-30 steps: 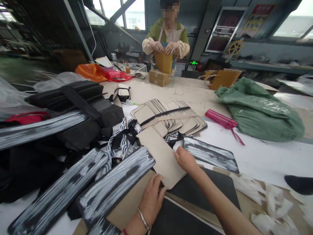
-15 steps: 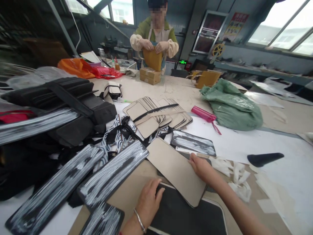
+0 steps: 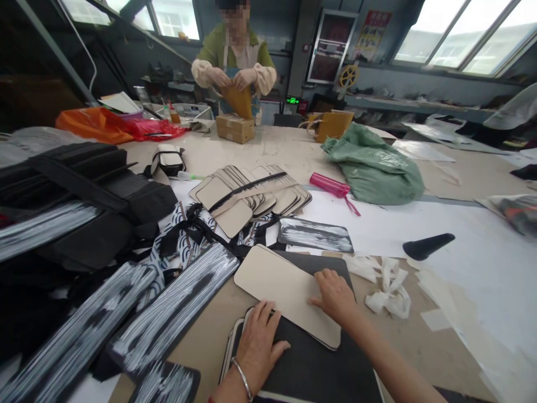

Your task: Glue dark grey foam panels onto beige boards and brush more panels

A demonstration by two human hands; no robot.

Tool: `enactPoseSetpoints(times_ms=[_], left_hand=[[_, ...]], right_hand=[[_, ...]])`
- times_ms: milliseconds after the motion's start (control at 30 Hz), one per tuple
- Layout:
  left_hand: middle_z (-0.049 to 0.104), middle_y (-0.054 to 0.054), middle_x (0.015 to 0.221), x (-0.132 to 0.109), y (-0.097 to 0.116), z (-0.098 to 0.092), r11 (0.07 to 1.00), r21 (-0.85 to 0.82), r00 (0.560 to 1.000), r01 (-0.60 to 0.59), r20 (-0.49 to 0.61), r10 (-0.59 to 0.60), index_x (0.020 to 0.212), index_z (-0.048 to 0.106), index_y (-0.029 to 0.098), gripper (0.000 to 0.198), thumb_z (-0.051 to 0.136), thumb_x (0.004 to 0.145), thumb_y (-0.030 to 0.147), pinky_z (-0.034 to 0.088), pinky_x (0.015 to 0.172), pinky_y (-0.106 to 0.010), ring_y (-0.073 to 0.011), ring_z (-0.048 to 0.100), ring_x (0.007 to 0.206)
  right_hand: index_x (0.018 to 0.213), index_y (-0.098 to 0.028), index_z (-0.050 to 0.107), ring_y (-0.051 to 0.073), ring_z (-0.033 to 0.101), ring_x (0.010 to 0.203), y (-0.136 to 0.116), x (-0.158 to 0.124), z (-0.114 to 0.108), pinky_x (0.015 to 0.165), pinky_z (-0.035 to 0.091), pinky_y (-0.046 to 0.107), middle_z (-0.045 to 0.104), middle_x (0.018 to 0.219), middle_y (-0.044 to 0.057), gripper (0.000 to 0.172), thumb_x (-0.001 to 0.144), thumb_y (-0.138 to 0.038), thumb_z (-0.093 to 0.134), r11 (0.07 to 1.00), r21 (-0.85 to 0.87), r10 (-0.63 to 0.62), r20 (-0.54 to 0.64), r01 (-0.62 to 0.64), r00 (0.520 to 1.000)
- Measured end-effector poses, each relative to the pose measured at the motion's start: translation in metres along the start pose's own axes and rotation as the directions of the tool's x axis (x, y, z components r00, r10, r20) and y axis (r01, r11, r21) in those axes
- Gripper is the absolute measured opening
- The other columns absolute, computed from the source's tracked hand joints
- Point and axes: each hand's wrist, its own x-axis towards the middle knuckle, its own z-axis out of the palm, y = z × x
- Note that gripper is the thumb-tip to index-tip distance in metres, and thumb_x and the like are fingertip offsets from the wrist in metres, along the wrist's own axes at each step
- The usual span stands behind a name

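Note:
A beige rounded panel point(image 3: 281, 288) lies slanted across a stack of black panels with pale edges point(image 3: 319, 358). My right hand point(image 3: 335, 294) rests on the beige panel's right part, thumb and fingers apart and pressed on its surface. Beside it, my left hand point(image 3: 260, 347), with a bracelet at the wrist, lies spread on the black stack, its fingertips at the beige panel's near edge. Both hands are open. To the left lie long black strips smeared with white point(image 3: 180, 302), and a shorter smeared piece point(image 3: 316, 234) is just beyond the beige panel.
Fanned beige pieces point(image 3: 251, 196) lie ahead. A pink cylinder point(image 3: 329, 183), a green bag point(image 3: 377, 165) and a black cone-shaped thing point(image 3: 428, 246) are to the right. Black bundles point(image 3: 92, 184) crowd the left. Across the table a co-worker point(image 3: 235, 61) handles a yellow-brown bag above a carton point(image 3: 235, 129).
The beige panel has come down flatter on the black stack. My right hand has shifted from its edge onto its face, and my left hand has spread out. The view has swung right.

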Motion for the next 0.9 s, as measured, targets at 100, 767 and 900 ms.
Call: enactPoseSetpoints(times_ms=[100,767,900], left_hand=[[0.053,-0.012,0.121,0.0,-0.002,0.005,1.0,0.006,1.0,-0.015,-0.028,0.015,0.108,0.054,0.017,0.05,0.072,0.062,0.023,0.043,0.093,-0.051,-0.0311,0.044,0.117],[0.035,-0.014,0.136,-0.029,-0.032,-0.096,0.602,-0.786,0.836,0.142,-0.23,-0.498,0.134,0.02,0.021,0.089,0.071,0.063,0.039,0.023,0.106,-0.044,-0.0244,0.032,0.127],[0.059,-0.009,0.111,-0.056,-0.019,-0.122,0.401,-0.893,0.898,0.203,0.005,-0.441,0.12,0.043,0.017,0.064,0.066,0.067,0.043,0.04,0.094,-0.042,-0.0231,0.053,0.105]], right_hand=[[0.085,-0.018,0.055,0.025,0.05,0.089,-0.006,0.001,-0.004,0.073,0.035,0.033,0.056,0.091,0.007,0.035,0.063,-0.04,0.071,0.999,-0.043,0.018,-0.043,-0.019,0.999],[0.09,-0.019,0.049,0.014,0.048,0.066,-0.04,-0.128,-0.129,0.054,0.024,0.024,0.054,0.074,0.002,0.018,0.081,-0.009,0.037,0.96,0.097,-0.263,-0.026,0.264,0.964],[0.081,-0.021,0.048,0.011,0.045,0.059,-0.033,-0.184,-0.139,0.054,0.027,0.021,0.052,0.067,-0.001,0.014,0.085,-0.02,0.035,0.917,0.34,-0.214,-0.017,0.207,0.977]])
